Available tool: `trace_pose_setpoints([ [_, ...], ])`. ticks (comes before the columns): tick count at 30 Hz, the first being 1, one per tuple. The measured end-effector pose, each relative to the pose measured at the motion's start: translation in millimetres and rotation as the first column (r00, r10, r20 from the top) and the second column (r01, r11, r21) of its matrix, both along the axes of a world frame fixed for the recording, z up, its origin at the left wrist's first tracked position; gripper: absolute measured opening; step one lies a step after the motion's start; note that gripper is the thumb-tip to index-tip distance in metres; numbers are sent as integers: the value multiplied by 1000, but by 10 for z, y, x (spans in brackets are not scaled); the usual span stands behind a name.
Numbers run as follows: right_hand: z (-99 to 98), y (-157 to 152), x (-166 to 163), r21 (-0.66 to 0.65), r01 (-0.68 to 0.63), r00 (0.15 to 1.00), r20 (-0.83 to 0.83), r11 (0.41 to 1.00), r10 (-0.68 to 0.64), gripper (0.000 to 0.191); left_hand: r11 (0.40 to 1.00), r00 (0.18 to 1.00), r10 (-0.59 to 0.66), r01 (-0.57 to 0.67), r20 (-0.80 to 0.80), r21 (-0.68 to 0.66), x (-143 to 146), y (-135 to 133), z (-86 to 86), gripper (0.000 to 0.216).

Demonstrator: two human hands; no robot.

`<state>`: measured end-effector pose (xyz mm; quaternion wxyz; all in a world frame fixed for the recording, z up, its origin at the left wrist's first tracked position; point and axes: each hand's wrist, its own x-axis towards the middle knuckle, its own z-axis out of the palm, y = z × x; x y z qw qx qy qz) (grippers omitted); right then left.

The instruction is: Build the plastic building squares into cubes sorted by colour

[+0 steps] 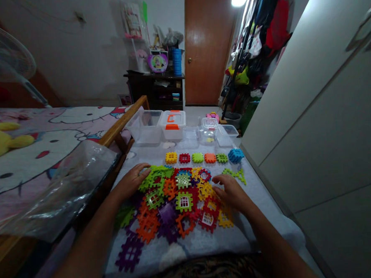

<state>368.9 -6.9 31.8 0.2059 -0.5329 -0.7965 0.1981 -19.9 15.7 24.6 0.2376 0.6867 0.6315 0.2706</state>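
Observation:
A pile of coloured plastic building tiles with notched edges lies on a cloth-covered surface in front of me, in green, orange, purple, red and yellow. My left hand rests at the pile's left side, its fingers stretched over the light green tiles. On the other side my right hand is open beside the yellow tiles, fingers apart and slightly curved. Two tiles with window grids, one green and one red, face up. A purple tile lies nearest me on the left.
Behind the pile runs a row of small blocks, including a yellow one and a rounder blue one. Farther back stand clear plastic boxes, one with an orange-latched lid. A wooden bed rail and plastic bag border the left.

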Motion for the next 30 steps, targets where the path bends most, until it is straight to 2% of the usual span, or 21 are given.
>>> trace_pose_setpoints([
  [4, 0, 90, -196, -82, 45, 996, 81, 996, -38, 16, 996, 996, 83, -81, 43, -37, -75, -64, -58, 68],
  [6, -15, 109, -243, -101, 55, 997, 65, 993, -48, 16, 992, 990, 116, -111, 82, -57, -113, -84, -93, 68],
  [11, -57, 153, -213, -124, 26, 983, -176, 992, -48, 14, 990, 976, 129, -119, 176, -70, -190, -112, -172, 65],
  [15, -61, 217, -17, -186, 48, 910, -397, 981, -120, 15, 990, 965, 125, -107, 228, -91, -216, -123, -191, 67],
  [17, -47, 228, 106, -162, 95, 883, -442, 982, -158, 17, 991, 963, 122, -103, 241, -91, -216, -123, -193, 67],
  [19, -33, 210, 210, -53, 171, 895, -410, 984, -178, 14, 991, 963, 121, -103, 239, -88, -209, -122, -196, 66],
  [21, -33, 162, 270, 114, 232, 933, -308, 966, -188, 10, 990, 966, 124, -105, 226, -93, -198, -121, -200, 66],
  [23, -58, 98, 288, 238, 227, 967, -167, 944, -191, 9, 989, 969, 130, -113, 212, -92, -187, -122, -202, 66],
  [26, -120, 1, 283, 241, 135, 989, 20, 961, -144, 12, 990, 968, 137, -125, 208, -71, -179, -131, -199, 65],
  [30, -118, -113, 323, 157, 31, 996, 81, 987, -44, 14, 989, 966, 143, -129, 216, -77, -184, -147, -193, 65],
])
